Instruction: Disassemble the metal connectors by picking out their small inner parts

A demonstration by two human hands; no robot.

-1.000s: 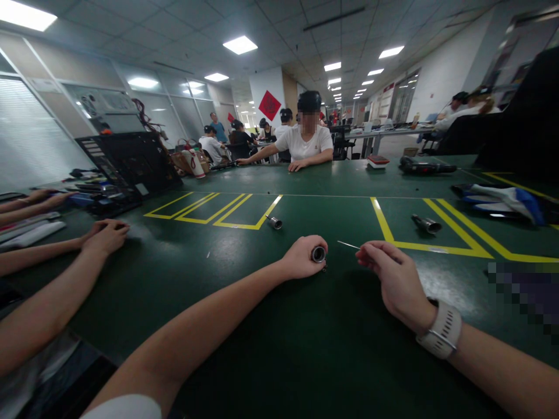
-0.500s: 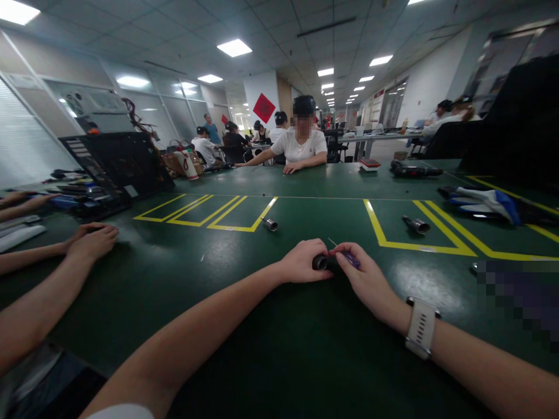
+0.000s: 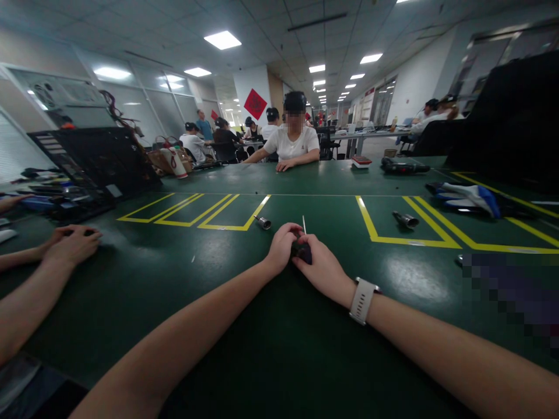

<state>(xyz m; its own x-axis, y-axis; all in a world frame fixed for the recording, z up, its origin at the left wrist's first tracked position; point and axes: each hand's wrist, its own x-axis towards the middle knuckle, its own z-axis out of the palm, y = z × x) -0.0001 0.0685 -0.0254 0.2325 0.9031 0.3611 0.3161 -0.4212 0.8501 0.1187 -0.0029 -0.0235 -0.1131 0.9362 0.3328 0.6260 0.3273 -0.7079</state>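
Note:
Above the green table, my left hand is closed around a dark round metal piece, mostly hidden by the fingers. My right hand presses up against it, gripping a small screwdriver with a dark purple handle. Its thin, pale shaft points up and away past my fingertips. Where the tip lies relative to the dark piece I cannot tell. A metal cylinder with a thin stem lies just beyond my left hand. Another stemmed metal cylinder rests inside a yellow taped outline to the right.
Yellow tape marks outlines on the green table. Blue-white gloves, a dark power tool and a red-white box lie to the right. Another person's hands rest at left; a person sits opposite.
My right hand has moved left to meet my left hand. The screwdriver shaft has swung from slanting left to nearly upright. My head view has turned slightly right.

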